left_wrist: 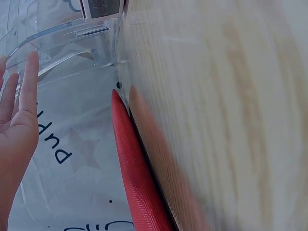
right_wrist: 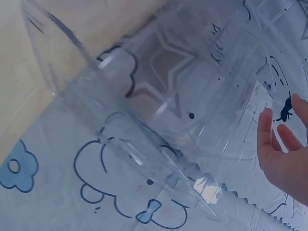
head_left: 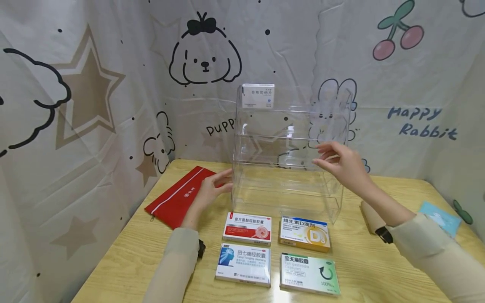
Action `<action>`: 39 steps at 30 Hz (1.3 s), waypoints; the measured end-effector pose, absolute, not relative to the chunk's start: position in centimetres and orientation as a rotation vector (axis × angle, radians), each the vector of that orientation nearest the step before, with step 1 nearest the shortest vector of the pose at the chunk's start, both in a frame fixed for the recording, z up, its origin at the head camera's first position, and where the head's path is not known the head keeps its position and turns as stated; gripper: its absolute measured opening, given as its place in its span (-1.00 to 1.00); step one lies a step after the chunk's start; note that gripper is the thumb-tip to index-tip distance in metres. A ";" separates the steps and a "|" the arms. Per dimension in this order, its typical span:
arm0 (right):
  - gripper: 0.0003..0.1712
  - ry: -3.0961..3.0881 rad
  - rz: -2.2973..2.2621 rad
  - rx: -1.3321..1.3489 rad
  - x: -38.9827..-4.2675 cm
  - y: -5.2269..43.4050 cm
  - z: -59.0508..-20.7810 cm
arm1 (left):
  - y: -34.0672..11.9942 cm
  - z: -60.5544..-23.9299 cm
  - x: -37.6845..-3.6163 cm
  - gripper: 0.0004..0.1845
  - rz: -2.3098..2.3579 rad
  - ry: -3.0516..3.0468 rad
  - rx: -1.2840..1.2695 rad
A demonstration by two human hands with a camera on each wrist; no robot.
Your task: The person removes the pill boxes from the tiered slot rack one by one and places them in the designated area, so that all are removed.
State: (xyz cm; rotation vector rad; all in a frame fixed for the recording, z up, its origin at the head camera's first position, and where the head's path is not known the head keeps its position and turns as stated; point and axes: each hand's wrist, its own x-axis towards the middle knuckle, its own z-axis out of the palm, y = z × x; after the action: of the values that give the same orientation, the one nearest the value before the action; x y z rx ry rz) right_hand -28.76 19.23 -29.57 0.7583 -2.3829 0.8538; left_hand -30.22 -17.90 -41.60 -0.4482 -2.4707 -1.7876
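Observation:
A clear plastic tiered rack stands upright on the wooden table. On its top tier, at the left end, sits a white medicine box. My left hand is at the rack's left side, its fingertips right at the side panel and the fingers fairly straight in the left wrist view. In front of the rack's right part hovers my right hand, fingers loosely bent with nothing between them. Before the rack lie a red-and-white medicine box, a vitamin D box, a blue-and-white box and a green-and-white box.
A red zip pouch lies left of the rack, partly behind my left forearm. To the right are a beige object, partly covered by my right arm, and a light blue packet. A printed curtain hangs close behind the table.

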 end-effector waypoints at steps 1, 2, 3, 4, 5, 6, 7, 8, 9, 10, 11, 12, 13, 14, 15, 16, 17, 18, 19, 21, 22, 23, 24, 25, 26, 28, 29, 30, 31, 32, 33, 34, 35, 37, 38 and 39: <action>-0.61 -2.369 0.864 0.757 -29.3 18.8 -29.0 | -17.9 -41.6 -30.3 -0.40 -1.783 -2.467 -0.453; -0.61 -2.358 0.877 0.756 -29.9 18.5 -28.5 | -17.9 -41.6 -30.3 -0.40 -1.780 -2.464 -0.459; -0.61 -2.349 0.886 0.755 -30.4 18.1 -28.0 | -17.9 -41.6 -30.3 -0.41 -1.779 -2.462 -0.459; -0.61 -2.347 0.887 0.751 -30.9 17.7 -27.4 | -17.9 -41.6 -30.4 -0.41 -1.777 -2.458 -0.465; -0.61 -2.343 0.890 0.750 -31.4 17.3 -26.9 | -17.9 -41.6 -30.4 -0.41 -1.784 -2.452 -0.470; -0.60 -2.341 0.889 0.744 -31.9 16.9 -26.4 | -17.9 -41.5 -30.4 -0.41 -1.796 -2.446 -0.469; -0.60 -2.343 0.888 0.738 -32.3 16.5 -25.8 | -17.9 -41.5 -30.4 -0.41 -1.791 -2.447 -0.471; -0.59 -2.344 0.895 0.731 -32.8 16.1 -25.3 | -17.9 -41.5 -30.4 -0.41 -1.792 -2.447 -0.472; -0.59 -2.344 0.902 0.725 -33.2 15.7 -24.8 | -17.9 -41.5 -30.4 -0.41 -1.791 -2.447 -0.473; -0.58 -2.345 0.912 0.718 -33.6 15.2 -24.3 | -17.9 -41.6 -30.5 -0.41 -1.783 -2.448 -0.478; -0.58 -2.347 0.924 0.715 -34.0 14.8 -23.9 | -17.9 -41.6 -30.5 -0.40 -1.775 -2.450 -0.480; -0.57 -2.349 0.939 0.710 -34.4 14.3 -23.5 | -18.0 -41.7 -30.6 -0.40 -1.764 -2.454 -0.478; -0.56 -2.352 0.952 0.707 -34.8 13.9 -23.1 | -18.0 -41.7 -30.6 -0.40 -1.753 -2.458 -0.475; -0.55 -2.357 0.966 0.702 -35.2 13.5 -22.7 | -18.0 -41.8 -30.6 -0.40 -1.755 -2.459 -0.468; -0.54 -2.360 0.967 0.699 -35.6 13.1 -22.4 | -18.1 -41.8 -30.6 -0.40 -1.749 -2.461 -0.468; -0.53 -2.360 0.968 0.696 -36.0 12.7 -22.0 | -18.1 -41.8 -30.6 -0.40 -1.749 -2.464 -0.461; -0.52 -2.364 0.973 0.693 -36.3 12.3 -21.7 | -18.1 -41.8 -30.6 -0.40 -1.752 -2.462 -0.463; -0.52 -2.368 0.976 0.688 -36.7 11.9 -21.5 | -18.2 -41.8 -30.5 -0.39 -1.756 -2.463 -0.459; -0.51 -2.379 0.968 0.679 -37.0 11.6 -21.2 | -18.2 -41.8 -30.5 -0.40 -1.760 -2.461 -0.461; -0.50 -2.387 0.953 0.667 -37.7 11.0 -20.7 | -18.2 -41.8 -30.6 -0.40 -1.782 -2.448 -0.475; -0.50 -2.391 0.949 0.661 -38.0 10.8 -20.6 | -18.2 -41.8 -30.6 -0.40 -1.792 -2.442 -0.477; -0.49 -2.402 0.947 0.650 -38.3 10.5 -20.4 | -18.2 -41.9 -30.6 -0.40 -1.798 -2.438 -0.485; -0.49 -2.406 0.940 0.644 -38.7 10.3 -20.3 | -18.1 -41.8 -30.6 -0.40 -1.808 -2.437 -0.484; -0.49 -2.407 0.929 0.639 -39.1 10.1 -20.2 | -18.1 -41.8 -30.7 -0.41 -1.814 -2.435 -0.486; -0.48 -2.404 0.926 0.637 -39.4 9.8 -20.2 | -18.1 -41.8 -30.7 -0.41 -1.818 -2.436 -0.486; -0.48 -2.408 0.907 0.627 -40.2 9.3 -20.0 | -18.1 -41.8 -30.7 -0.41 -1.808 -2.447 -0.483; -0.47 -2.415 0.901 0.620 -40.5 9.0 -20.0 | -18.2 -41.8 -30.7 -0.41 -1.808 -2.448 -0.483; -0.47 -2.420 0.892 0.612 -40.9 8.8 -19.9 | -18.2 -41.8 -30.7 -0.41 -1.803 -2.450 -0.483; -0.47 -2.434 0.885 0.600 -41.1 8.5 -19.8 | -18.2 -41.8 -30.6 -0.41 -1.795 -2.451 -0.485; -0.46 -2.448 0.881 0.587 -41.4 8.3 -19.7 | -18.2 -41.8 -30.6 -0.41 -1.792 -2.451 -0.482; -0.45 -2.463 0.881 0.575 -41.7 8.0 -19.7 | -18.2 -41.8 -30.6 -0.41 -1.792 -2.450 -0.480; -0.45 -2.477 0.882 0.563 -42.0 7.8 -19.7 | -18.2 -41.8 -30.5 -0.41 -1.794 -2.449 -0.476; -0.43 -2.493 0.888 0.554 -42.2 7.6 -19.7 | -18.2 -41.8 -30.5 -0.41 -1.795 -2.449 -0.472; -0.41 -2.516 0.883 0.544 -42.7 7.2 -19.7 | -18.1 -41.8 -30.4 -0.42 -1.793 -2.454 -0.464; -0.40 -2.520 0.881 0.544 -42.9 7.1 -19.7 | -18.1 -41.8 -30.4 -0.42 -1.801 -2.453 -0.459; -0.40 -2.522 0.879 0.548 -43.1 6.9 -19.8 | -18.1 -41.9 -30.4 -0.42 -1.807 -2.451 -0.461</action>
State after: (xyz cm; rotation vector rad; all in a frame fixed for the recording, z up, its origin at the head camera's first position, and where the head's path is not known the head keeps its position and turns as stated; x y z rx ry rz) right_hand -43.13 6.93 -19.77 0.5478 -2.5217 0.8786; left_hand -30.37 -18.06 -41.85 -0.4610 -2.4513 -1.8066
